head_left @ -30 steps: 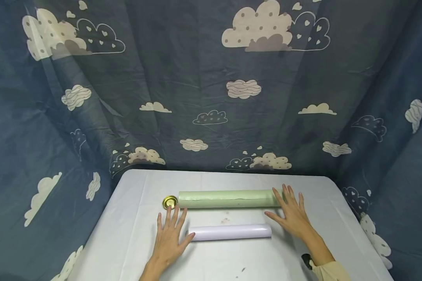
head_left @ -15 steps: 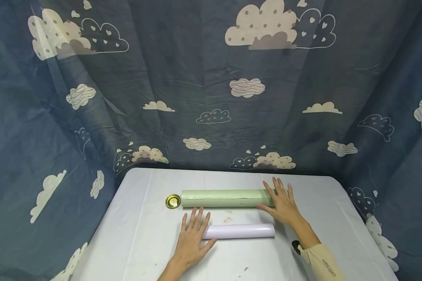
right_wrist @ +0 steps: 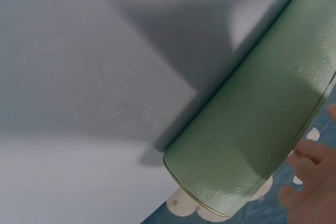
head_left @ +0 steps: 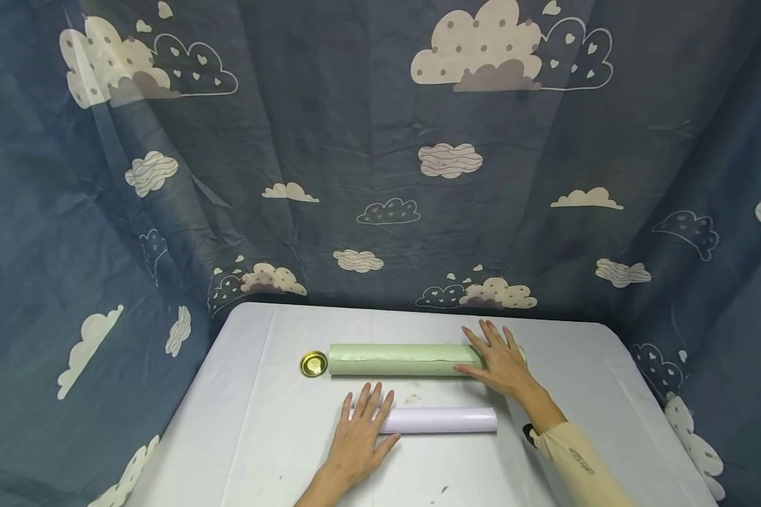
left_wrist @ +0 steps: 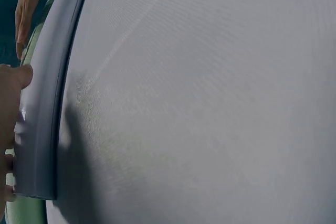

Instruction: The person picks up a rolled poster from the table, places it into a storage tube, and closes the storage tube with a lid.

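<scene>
A long pale green tube [head_left: 393, 360] lies across the table in the head view, its surface faintly creased in the right wrist view. My right hand [head_left: 502, 365], fingers spread, is over its right end. Nearer to me lies a shorter, glossy lilac roll [head_left: 447, 420], parallel to the tube. Over this roll's left end is my left hand [head_left: 356, 445], also with straight, spread fingers, hiding part of it. In the left wrist view, the left thumb [left_wrist: 23, 75] overlaps the roll's side. Left of the tube sits a round gold lid [head_left: 313, 364].
A white cloth covers the table [head_left: 279, 422], with a few small dark marks near the front. Behind it and on both sides hangs a dark blue curtain [head_left: 330, 127] printed with clouds.
My left hand has moved right, from beside the lilac roll's end to over it. My right hand has slid a little left along the green tube. The view has shifted slightly.
</scene>
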Motion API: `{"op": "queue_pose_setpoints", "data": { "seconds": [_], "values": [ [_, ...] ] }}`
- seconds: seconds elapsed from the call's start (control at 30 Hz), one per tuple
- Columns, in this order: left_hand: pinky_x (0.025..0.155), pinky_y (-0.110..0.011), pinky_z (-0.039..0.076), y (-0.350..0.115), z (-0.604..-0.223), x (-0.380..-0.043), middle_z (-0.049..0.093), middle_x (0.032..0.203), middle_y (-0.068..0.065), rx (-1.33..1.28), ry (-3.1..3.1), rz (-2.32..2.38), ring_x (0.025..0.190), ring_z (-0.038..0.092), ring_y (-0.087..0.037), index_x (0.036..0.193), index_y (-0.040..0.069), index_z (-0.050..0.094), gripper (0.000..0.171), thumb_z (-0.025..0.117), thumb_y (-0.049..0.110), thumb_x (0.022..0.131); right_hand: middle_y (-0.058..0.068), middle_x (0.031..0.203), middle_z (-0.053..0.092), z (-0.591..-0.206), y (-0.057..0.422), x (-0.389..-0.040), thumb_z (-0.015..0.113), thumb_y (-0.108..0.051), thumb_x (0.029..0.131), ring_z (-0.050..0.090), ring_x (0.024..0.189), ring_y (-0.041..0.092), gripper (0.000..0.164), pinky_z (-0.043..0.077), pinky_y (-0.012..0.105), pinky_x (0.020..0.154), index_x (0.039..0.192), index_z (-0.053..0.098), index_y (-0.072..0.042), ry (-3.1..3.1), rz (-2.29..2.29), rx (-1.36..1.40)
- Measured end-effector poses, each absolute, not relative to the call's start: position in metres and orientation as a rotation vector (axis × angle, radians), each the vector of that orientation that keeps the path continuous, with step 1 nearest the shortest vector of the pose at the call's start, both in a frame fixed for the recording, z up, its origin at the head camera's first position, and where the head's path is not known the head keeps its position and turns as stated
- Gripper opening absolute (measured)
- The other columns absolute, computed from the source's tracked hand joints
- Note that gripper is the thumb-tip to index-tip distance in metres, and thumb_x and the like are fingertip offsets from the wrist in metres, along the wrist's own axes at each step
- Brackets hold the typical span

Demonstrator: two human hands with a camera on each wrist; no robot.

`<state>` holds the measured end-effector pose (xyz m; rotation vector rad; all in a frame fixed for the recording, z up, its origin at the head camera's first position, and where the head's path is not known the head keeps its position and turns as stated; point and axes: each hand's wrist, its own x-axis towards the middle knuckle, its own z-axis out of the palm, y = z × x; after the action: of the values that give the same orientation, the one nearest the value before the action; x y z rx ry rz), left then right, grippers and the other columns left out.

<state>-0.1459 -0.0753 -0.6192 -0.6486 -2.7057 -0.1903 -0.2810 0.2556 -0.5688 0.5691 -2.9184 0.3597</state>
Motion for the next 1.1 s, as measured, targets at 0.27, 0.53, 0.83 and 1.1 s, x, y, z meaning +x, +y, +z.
{"op": "queue_pose_setpoints", "data": {
  "seconds": [0.27, 0.53, 0.83, 1.1],
  "values": [
    [0.11, -0.055, 0.046, -0.074, -0.631, -0.146, 0.061, 0.143, -0.011, -0.647, -2.711, -0.155, 0.135, 0.057, -0.028, 0.151, 0.016, 0.053, 0.055, 0.059, 0.042, 0.103, 0.021, 0.132, 0.067, -0.575, 0.257, -0.292, 0.068, -0.073, 0.084, 0.064, 0.12, 0.041, 0.094, 0.047, 0.061, 0.101, 0.156, 0.048, -0.017, -2.942, 0.303, 0.624],
    [0.104, -0.048, 0.047, -0.079, -0.64, -0.149, 0.063, 0.124, -0.007, -0.653, -2.588, -0.206, 0.116, 0.061, -0.023, 0.145, 0.017, 0.059, 0.051, 0.064, 0.039, 0.099, 0.01, 0.104, 0.07, -0.593, 0.261, -0.298, 0.071, -0.072, 0.082, 0.065, 0.092, 0.027, 0.084, 0.053, 0.048, 0.084, 0.143, 0.061, -0.016, -2.854, 0.283, 0.696],
    [0.092, -0.037, 0.046, -0.091, -0.643, -0.151, 0.065, 0.113, -0.002, -0.64, -2.544, -0.285, 0.105, 0.061, -0.017, 0.138, 0.022, 0.065, 0.046, 0.069, 0.039, 0.096, 0.006, 0.094, 0.072, -0.602, 0.256, -0.297, 0.075, -0.068, 0.079, 0.066, 0.081, 0.024, 0.068, 0.052, 0.04, 0.069, 0.12, 0.071, -0.014, -2.778, 0.329, 0.672],
    [0.089, -0.035, 0.045, -0.118, -0.637, -0.145, 0.064, 0.107, 0.0, -0.652, -2.509, -0.362, 0.099, 0.06, -0.016, 0.134, 0.021, 0.068, 0.045, 0.074, 0.035, 0.092, 0.001, 0.084, 0.073, -0.598, 0.264, -0.291, 0.075, -0.071, 0.077, 0.049, 0.063, 0.008, 0.064, 0.038, 0.026, 0.055, 0.11, 0.074, -0.017, -2.766, 0.346, 0.612]
  ]
}}
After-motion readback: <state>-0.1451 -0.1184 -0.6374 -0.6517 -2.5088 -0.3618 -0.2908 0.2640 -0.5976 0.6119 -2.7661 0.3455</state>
